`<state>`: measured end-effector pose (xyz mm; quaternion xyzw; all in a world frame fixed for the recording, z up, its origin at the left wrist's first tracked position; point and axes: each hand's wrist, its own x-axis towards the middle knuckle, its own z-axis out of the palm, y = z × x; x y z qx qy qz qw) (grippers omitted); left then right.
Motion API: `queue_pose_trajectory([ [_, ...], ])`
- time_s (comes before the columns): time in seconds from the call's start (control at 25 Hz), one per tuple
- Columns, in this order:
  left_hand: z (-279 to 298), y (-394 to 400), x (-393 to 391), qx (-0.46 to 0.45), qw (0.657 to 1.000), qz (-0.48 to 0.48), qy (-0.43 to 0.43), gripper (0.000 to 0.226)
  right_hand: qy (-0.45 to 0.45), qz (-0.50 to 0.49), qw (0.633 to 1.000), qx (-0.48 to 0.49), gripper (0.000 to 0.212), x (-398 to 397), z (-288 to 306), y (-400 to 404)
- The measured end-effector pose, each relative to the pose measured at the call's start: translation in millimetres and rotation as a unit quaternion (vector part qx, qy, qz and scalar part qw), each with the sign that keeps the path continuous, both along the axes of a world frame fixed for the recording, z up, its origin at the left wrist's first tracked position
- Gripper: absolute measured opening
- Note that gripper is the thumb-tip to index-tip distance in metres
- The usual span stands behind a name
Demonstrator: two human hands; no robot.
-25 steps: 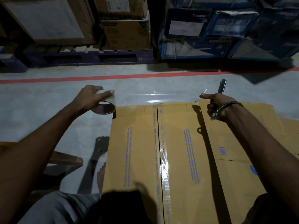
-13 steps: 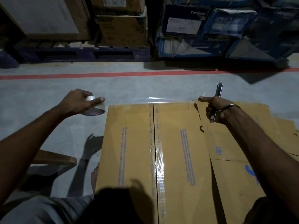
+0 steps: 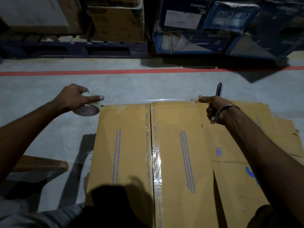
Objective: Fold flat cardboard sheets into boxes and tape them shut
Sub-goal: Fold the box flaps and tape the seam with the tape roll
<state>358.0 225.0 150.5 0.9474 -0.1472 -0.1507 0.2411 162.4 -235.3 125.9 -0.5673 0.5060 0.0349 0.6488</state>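
The grey concrete floor [image 3: 41, 129] carries a red line [image 3: 98, 72] across the far side, and beyond it stand a dark pallet [image 3: 74, 50] and stacked cartons [image 3: 197, 27], blue and brown. In the near middle sits the box [image 3: 131, 153], matte brown corrugated board with blue print, its two top flaps meeting in a centre seam [image 3: 152, 153] that runs near to far and already wears a glossy clear strip. To its right, partly under the arm, lie flat sheets [image 3: 255, 153] of the same board. A length of clear tape [image 3: 164, 99] is stretched left to right along the box's far edge, crossing the seam at a right angle; it seems to hang at or just above the edge, and whether it touches the board I cannot tell. The left hand [image 3: 74, 97] grips the roll [image 3: 87, 106], a shiny ring with a dark core, just off the box's far left corner. The right hand [image 3: 213, 106] is at the far right corner, forefinger stretched toward the tape's free end, the other fingers curled round a slim dark cutter [image 3: 219, 90] pointing away. The coming move likely turns on this: the tape's long axis lies along the far edge, so it has only to come down and be pressed there, then be cut at the roll end, which is the end well apart from the cutter.
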Motion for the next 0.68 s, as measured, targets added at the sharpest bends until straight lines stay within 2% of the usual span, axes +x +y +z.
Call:
queue_pose_trajectory([
  [0.4, -20.1, 3.4, 2.6, 0.083, 0.995, -0.023, -0.044, 0.079, 0.015, -0.057, 0.997, -0.049, 0.042, 4.6, -28.7, 9.6],
  [0.52, -25.3, 5.6, -0.4, 0.077, 0.995, -0.029, -0.051, 0.088, 0.023, -0.082, 0.996, -0.021, 0.044, 5.4, -34.4, 13.9],
  [0.68, -32.8, 4.3, -3.2, 0.076, 0.996, -0.015, -0.054, 0.073, 0.042, -0.085, 0.995, 0.017, 0.047, 2.4, -37.1, 22.1],
])
